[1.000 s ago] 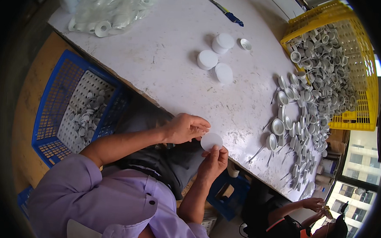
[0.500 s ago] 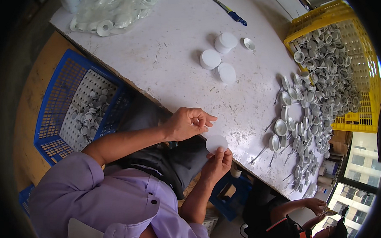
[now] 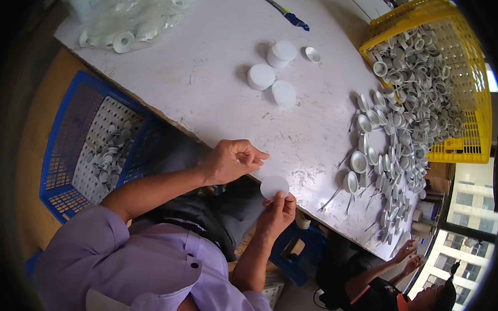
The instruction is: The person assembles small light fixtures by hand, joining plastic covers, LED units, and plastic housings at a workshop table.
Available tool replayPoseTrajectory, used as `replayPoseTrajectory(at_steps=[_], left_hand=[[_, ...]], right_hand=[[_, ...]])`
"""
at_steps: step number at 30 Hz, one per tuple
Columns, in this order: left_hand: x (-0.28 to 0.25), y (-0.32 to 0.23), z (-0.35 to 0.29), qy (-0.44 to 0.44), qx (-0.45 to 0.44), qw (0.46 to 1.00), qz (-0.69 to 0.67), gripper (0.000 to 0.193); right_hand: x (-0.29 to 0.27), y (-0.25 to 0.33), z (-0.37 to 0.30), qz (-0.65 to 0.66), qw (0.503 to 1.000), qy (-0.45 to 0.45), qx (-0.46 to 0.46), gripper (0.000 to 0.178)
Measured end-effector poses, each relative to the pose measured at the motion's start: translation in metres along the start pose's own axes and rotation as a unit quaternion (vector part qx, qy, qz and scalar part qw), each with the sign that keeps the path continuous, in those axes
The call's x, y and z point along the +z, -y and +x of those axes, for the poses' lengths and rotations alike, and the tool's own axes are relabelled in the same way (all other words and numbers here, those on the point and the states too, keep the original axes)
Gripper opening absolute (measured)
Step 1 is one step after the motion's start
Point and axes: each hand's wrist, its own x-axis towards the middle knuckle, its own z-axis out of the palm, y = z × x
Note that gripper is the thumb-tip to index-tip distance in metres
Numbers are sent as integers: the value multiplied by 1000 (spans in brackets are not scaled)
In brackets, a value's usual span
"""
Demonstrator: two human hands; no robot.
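The pale, scuffed table (image 3: 208, 70) is stretching out before you, its near edge running slantwise past your lap. A co-worker (image 3: 379, 300) in dark clothing is sitting at its far right end, raising both hands. The yellow crate (image 3: 477, 126) is standing at the table's right side, and a heap of small metal cups (image 3: 416, 85) with thin stems is filling it and spreading out onto the tabletop. To your left, below table height, the blue basket (image 3: 72, 125) is holding a smaller pile of pale parts (image 3: 110, 152). A clear plastic bag (image 3: 135, 20) of white round pieces is lying at the upper left corner of the table.

Your left hand (image 3: 232, 161) is hovering by the near edge, its fingers curling in toward the thumb; whether they are gripping anything thin, you can't tell from this view. Your right hand (image 3: 276, 212) is pinching the white disc (image 3: 274, 186) between thumb and fingers at its lower rim. A slim tool (image 3: 291, 17) with a dark blue end is lying well beyond your hands. Three white stacks (image 3: 261, 76) are standing close together mid-table. That single disc is showing its flat face beside the table edge, near your left fingertips but apart from them. One small metal dish (image 3: 312, 54) is resting just right of the stacks.
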Motion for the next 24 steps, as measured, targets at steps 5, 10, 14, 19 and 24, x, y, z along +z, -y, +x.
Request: replayPoseTrajectory(at_steps=[5,10,14,19,24], left_hand=[[-5,13,0,11,25,1000,2,15],[-6,20,0,10,32,999,11,18],[-5,21,-1,0,18,999,30,18],[-3,22,-4,4,12,999,48,21],[-7,31,-25,38,-34,999,16,20]], right_hand=[[0,2,-2,-29,1000,-6,7,14],[-4,2,0,-33,999,-8,1,14],[-5,8,4,-20,999,-22,-15,14],[-10,9,10,-5,999,-42,-7,9],[-15,6,8,-17,999,-29,-17,10]])
